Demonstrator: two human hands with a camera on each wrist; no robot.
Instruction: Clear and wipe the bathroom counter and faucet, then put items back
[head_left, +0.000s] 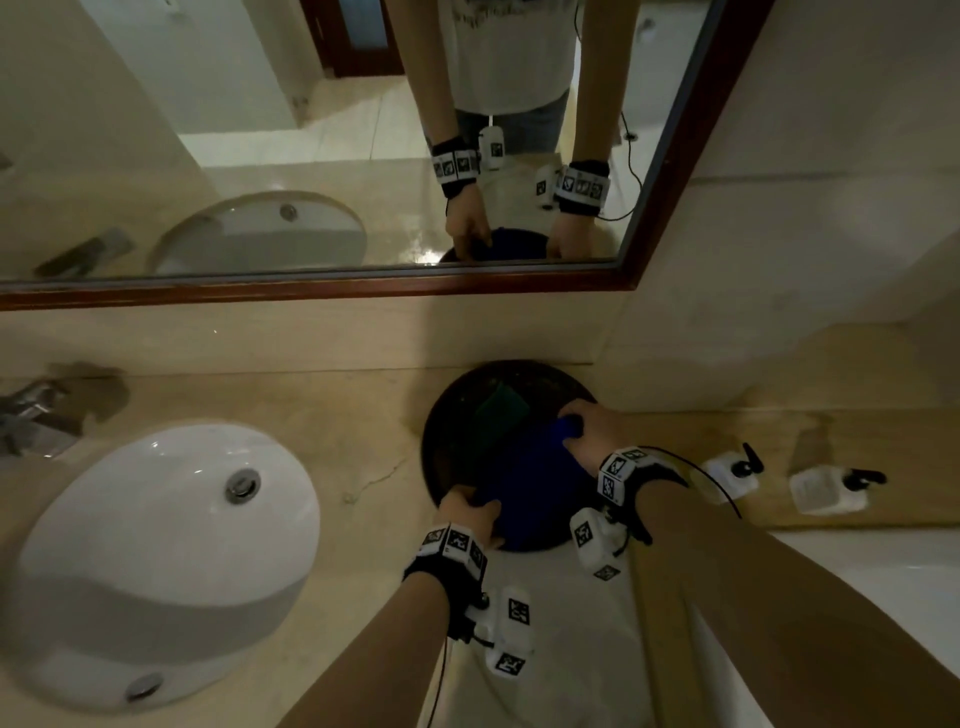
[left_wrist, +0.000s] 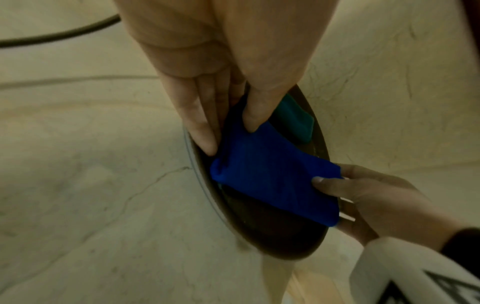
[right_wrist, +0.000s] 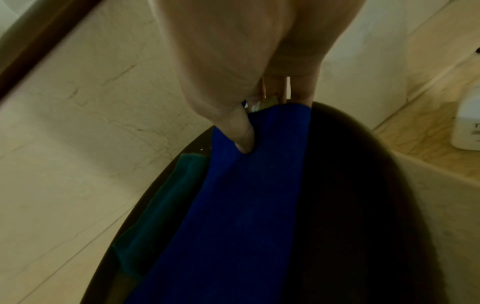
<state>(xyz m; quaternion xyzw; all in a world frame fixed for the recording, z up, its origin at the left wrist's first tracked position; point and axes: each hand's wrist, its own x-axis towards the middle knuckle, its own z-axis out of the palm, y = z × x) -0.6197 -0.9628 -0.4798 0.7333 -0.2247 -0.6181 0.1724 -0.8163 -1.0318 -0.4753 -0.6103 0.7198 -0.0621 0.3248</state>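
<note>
Blue ribbed cloth (left_wrist: 275, 181) (folded) pinched by both hands (head_left: 470, 514) (head_left: 592, 431) over round dark tray (head_left: 447, 441).

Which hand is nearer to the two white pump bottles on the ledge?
Right. The right hand grips the blue cloth just beside the white pump bottles; the left hand holds its opposite end, farther away.

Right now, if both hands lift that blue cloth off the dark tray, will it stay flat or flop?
Likely flop: the blue cloth already creases where the left hand pinches it. Probably light, since the right hand holds its other end by fingertips. It should not slide around in the dark tray.
</note>
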